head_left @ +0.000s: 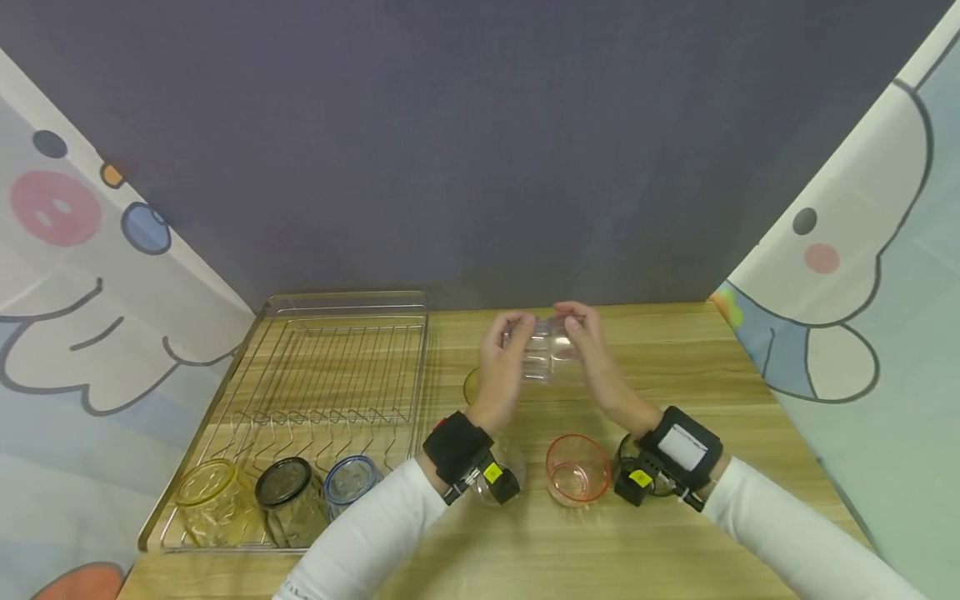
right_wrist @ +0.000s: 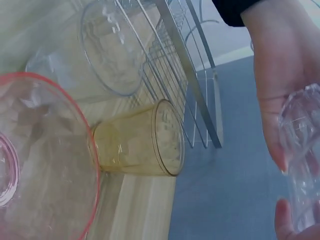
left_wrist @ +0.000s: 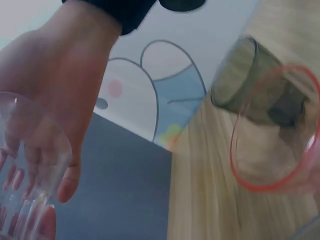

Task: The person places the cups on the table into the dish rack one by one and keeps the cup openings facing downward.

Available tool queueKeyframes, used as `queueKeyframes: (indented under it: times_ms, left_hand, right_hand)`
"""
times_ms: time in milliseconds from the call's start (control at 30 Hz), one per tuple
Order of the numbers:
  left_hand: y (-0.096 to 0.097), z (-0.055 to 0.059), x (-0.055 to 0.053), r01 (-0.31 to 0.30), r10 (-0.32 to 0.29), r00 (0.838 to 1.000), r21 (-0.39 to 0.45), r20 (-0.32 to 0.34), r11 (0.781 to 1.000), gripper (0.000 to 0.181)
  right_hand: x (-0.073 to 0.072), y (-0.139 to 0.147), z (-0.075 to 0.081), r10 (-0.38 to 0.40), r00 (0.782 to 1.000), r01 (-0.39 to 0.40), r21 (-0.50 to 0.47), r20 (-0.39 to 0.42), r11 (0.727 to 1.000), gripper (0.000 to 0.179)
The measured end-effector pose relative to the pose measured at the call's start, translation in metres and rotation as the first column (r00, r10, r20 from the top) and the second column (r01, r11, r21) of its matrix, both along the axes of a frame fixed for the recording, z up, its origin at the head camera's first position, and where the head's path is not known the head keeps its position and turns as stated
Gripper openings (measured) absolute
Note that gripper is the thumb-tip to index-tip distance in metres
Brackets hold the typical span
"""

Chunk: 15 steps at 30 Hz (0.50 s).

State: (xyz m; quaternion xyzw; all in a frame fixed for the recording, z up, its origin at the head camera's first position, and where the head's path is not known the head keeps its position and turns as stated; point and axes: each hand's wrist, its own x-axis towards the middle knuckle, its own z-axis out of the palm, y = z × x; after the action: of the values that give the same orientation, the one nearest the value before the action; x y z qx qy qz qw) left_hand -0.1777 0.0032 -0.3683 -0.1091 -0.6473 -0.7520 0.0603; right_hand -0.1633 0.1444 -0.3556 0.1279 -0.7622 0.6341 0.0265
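A clear drinking glass [head_left: 552, 357] is held sideways between both hands above the wooden table. My left hand [head_left: 502, 362] grips one end with the thumb on the near side, and my right hand [head_left: 600, 362] holds the other end in the same way. The right wrist view shows the faceted wall of this glass [right_wrist: 302, 125]. Below the hands stand a red-rimmed glass [head_left: 577, 471], a clear glass [head_left: 513, 458] partly hidden by the left wrist, and a dark glass [head_left: 628, 458] behind the right wrist camera. An amber glass [right_wrist: 140, 140] is mostly covered by the left hand in the head view.
At the left, a wire rack [head_left: 345, 367] sits in a tray [head_left: 352, 300]. Along its front are a yellow glass [head_left: 221, 508], a dark glass [head_left: 296, 508] and a blue-rimmed glass [head_left: 351, 483]. A grey panel [head_left: 480, 167] rises behind the table, with printed cloth at both sides.
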Motion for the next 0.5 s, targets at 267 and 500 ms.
queueKeyframes:
  times_ms: [267, 500]
  left_hand:
    - [-0.008, 0.000, -0.006, -0.009, 0.009, 1.000, -0.033, 0.002, 0.999, 0.034]
    - [-0.018, 0.000, -0.013, -0.003, 0.003, 1.000, -0.080, -0.003, 0.997, 0.033]
  right_hand:
    - [-0.003, 0.009, 0.005, 0.041, 0.999, -0.040, 0.062, -0.009, 0.997, 0.049]
    - [-0.004, 0.010, 0.007, 0.061, 0.998, -0.060, 0.108, -0.013, 0.992, 0.049]
